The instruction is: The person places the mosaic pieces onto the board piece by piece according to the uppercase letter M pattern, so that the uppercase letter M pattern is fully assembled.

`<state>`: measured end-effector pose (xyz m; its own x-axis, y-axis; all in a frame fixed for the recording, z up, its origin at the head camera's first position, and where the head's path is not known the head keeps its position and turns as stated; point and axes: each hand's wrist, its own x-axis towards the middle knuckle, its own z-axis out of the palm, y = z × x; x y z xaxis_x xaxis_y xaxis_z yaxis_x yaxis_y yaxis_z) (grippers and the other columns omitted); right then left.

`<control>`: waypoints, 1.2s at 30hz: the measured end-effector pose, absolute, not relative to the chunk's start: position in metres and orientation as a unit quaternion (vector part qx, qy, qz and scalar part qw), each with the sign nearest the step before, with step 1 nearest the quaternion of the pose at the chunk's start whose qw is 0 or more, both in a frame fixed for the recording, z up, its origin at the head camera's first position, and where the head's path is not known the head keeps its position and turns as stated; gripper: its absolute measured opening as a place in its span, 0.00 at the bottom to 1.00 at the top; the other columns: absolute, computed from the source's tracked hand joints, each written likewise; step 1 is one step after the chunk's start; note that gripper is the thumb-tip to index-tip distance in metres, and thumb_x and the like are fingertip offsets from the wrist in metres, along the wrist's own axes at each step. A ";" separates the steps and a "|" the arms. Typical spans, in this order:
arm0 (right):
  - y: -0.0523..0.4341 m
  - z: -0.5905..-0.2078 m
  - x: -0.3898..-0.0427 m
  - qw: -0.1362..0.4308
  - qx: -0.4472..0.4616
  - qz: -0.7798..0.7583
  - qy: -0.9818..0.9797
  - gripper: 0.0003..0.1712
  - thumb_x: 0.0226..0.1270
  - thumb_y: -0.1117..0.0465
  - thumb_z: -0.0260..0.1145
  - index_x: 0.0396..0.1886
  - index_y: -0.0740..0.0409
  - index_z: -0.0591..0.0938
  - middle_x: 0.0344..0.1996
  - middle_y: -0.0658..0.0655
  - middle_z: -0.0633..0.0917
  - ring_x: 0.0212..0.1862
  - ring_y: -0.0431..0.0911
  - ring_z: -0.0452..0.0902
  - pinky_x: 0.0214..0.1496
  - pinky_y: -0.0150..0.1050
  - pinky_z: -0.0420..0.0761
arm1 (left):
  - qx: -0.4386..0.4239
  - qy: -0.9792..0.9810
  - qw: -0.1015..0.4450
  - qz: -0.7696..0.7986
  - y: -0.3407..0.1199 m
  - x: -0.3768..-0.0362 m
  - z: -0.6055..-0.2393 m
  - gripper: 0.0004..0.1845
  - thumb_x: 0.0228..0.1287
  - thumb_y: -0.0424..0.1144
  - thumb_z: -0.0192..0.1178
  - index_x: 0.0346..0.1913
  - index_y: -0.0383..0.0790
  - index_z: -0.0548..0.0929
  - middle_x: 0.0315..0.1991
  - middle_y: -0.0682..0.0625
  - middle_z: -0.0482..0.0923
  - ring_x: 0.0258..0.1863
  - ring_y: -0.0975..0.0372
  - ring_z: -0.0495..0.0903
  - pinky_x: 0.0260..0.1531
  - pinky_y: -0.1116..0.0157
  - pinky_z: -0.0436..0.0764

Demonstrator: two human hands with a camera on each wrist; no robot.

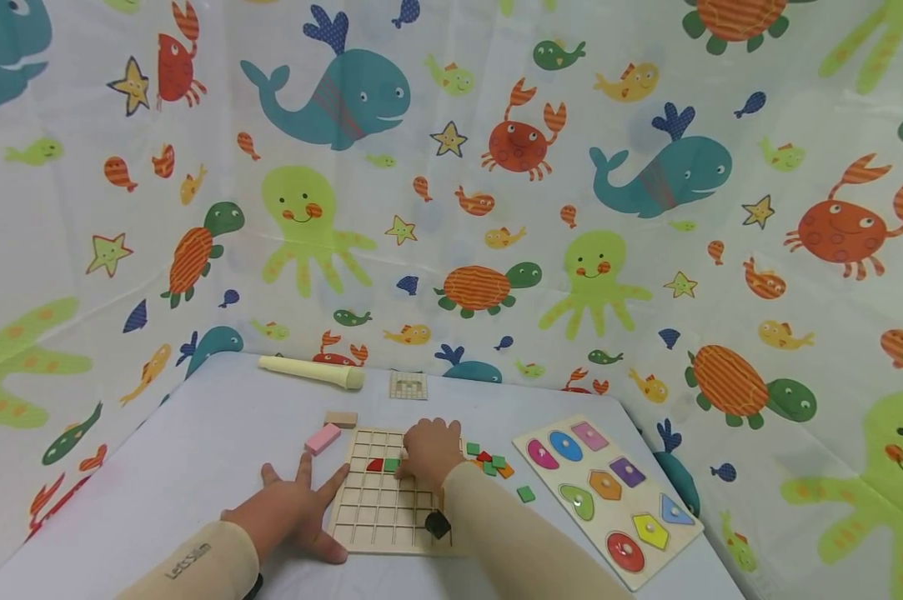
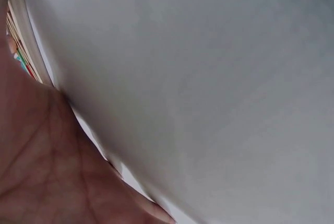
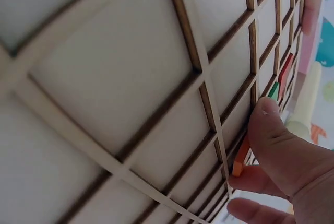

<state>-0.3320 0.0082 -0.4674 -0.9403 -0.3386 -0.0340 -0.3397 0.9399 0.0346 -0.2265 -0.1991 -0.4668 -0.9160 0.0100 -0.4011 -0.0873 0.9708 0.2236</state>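
A wooden grid board [image 1: 376, 508] lies on the white table. In its cells sit a red tile [image 1: 375, 465] and, beside it, a green tile [image 1: 392, 465]. My right hand [image 1: 432, 454] is over the upper part of the board; in the right wrist view its thumb and a finger pinch an orange tile [image 3: 240, 156] at the grid, near the green and red tiles. My left hand [image 1: 295, 504] rests with fingers spread at the board's left edge. The left wrist view shows mostly its palm [image 2: 62, 161] and white surface.
Several loose tiles, including a green tile [image 1: 525, 494], lie right of the board. Farther right is a shape puzzle [image 1: 571, 462]. Pink [image 1: 323, 438] and wooden blocks [image 1: 341, 419] sit at the board's upper left. A cream microphone-shaped object [image 1: 312, 372] and a small grid card [image 1: 408, 385] lie behind.
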 end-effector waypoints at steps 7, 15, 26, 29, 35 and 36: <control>0.006 -0.464 -0.336 0.035 -0.186 0.021 0.982 0.22 0.54 0.34 0.82 0.41 0.40 0.93 0.31 0.42 0.86 0.40 0.47 0.73 0.56 0.53 0.70 | -0.022 0.972 0.203 0.119 -0.199 -0.225 -0.465 0.75 0.27 0.82 0.78 0.85 0.65 0.56 0.85 0.28 0.38 0.73 0.10 0.36 0.45 0.08 0.57; 0.008 -0.456 -0.332 0.029 -0.215 0.054 0.975 0.13 0.61 0.39 0.81 0.34 0.40 0.91 0.29 0.43 0.85 0.39 0.47 0.73 0.61 0.55 0.71 | -0.014 0.972 0.206 0.109 -0.198 -0.229 -0.469 0.75 0.29 0.83 0.77 0.85 0.64 0.56 0.85 0.26 0.38 0.71 0.09 0.37 0.44 0.08 0.57; 0.004 -0.454 -0.328 0.031 -0.214 0.091 0.972 0.13 0.61 0.41 0.80 0.41 0.38 0.92 0.35 0.44 0.88 0.45 0.49 0.77 0.68 0.59 0.71 | -0.012 0.972 0.207 0.111 -0.197 -0.228 -0.465 0.75 0.30 0.82 0.77 0.85 0.62 0.55 0.85 0.26 0.37 0.71 0.08 0.36 0.44 0.08 0.57; 0.004 -0.457 -0.328 0.027 -0.212 0.091 0.973 0.13 0.60 0.42 0.81 0.41 0.38 0.92 0.35 0.44 0.89 0.45 0.49 0.77 0.68 0.60 0.70 | -0.011 0.972 0.209 0.106 -0.197 -0.227 -0.465 0.74 0.32 0.81 0.77 0.85 0.61 0.55 0.85 0.25 0.37 0.71 0.08 0.37 0.46 0.09 0.57; -0.001 -0.463 -0.327 0.010 -0.211 0.119 0.970 0.11 0.63 0.44 0.81 0.40 0.40 0.92 0.36 0.45 0.89 0.49 0.48 0.79 0.71 0.60 0.70 | -0.009 0.972 0.210 0.100 -0.198 -0.227 -0.467 0.74 0.32 0.82 0.77 0.85 0.62 0.55 0.84 0.25 0.38 0.71 0.08 0.37 0.45 0.09 0.58; -0.001 -0.462 -0.326 0.007 -0.212 0.125 0.969 0.10 0.63 0.44 0.80 0.40 0.40 0.91 0.36 0.45 0.89 0.49 0.48 0.79 0.71 0.59 0.70 | -0.008 0.973 0.210 0.100 -0.198 -0.228 -0.467 0.74 0.32 0.82 0.77 0.85 0.63 0.54 0.85 0.25 0.38 0.71 0.08 0.37 0.45 0.09 0.58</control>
